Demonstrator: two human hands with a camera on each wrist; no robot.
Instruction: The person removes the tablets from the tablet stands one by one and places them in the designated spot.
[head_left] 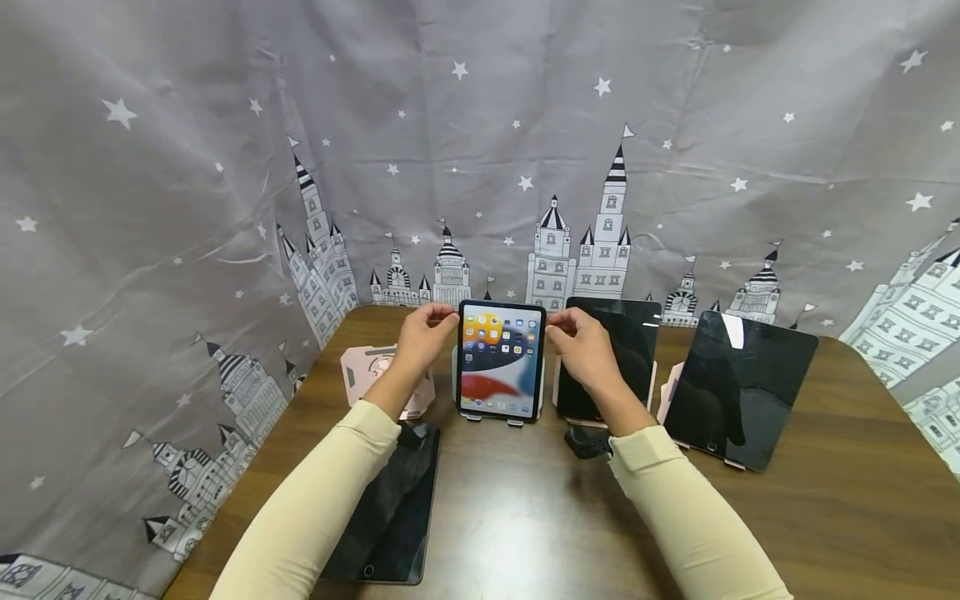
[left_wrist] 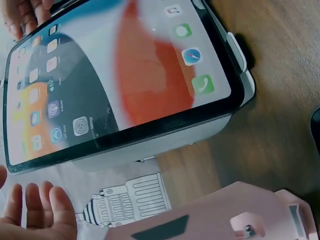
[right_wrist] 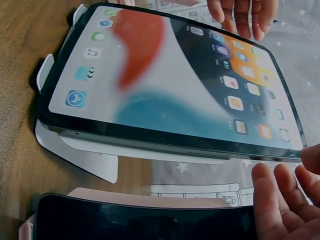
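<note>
A tablet (head_left: 501, 360) with a lit home screen leans upright on a silver stand (head_left: 471, 417), its lower edge behind the stand's lips. My left hand (head_left: 426, 335) is at the tablet's upper left edge, fingers loosely bent. In the left wrist view those fingers (left_wrist: 36, 210) show spread beside the edge with nothing gripped. On the other side, my right hand (head_left: 583, 343) is at the upper right edge. Its thumb (right_wrist: 311, 158) meets the tablet's corner in the right wrist view, while the other fingers (right_wrist: 280, 195) stand apart from the back.
A pink stand (head_left: 367, 367) without a tablet is behind my left forearm. One dark tablet (head_left: 397, 517) lies flat at the front left. To the right, a dark tablet (head_left: 637, 333) and a larger one (head_left: 738, 392) lean on pink stands. A castle-print curtain (head_left: 480, 167) hangs behind the wooden table (head_left: 847, 500).
</note>
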